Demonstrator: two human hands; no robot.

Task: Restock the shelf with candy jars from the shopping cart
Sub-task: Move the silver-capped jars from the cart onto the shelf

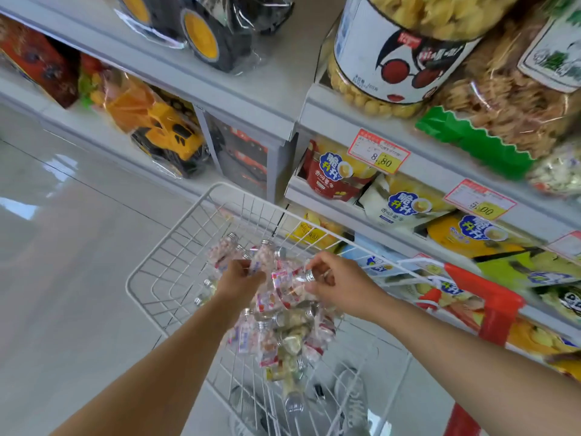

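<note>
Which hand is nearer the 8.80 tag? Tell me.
Right. The right hand is below the 8.80 tag, slightly to its left; the left hand is farther left, in the cart.

yellow toy truck (171, 136) | red chip bag (334, 177) — price tag 8.80 (379, 151) | snack tub (399, 51)

Bright, even light fills the view; white glare pools on the glossy floor (59, 171); wide-angle bending tilts the shelves (257, 99); the jars (292, 322) look softly blurred.

L hand (242, 278), R hand (342, 287): jars (283, 335) in cart (176, 262)
</note>
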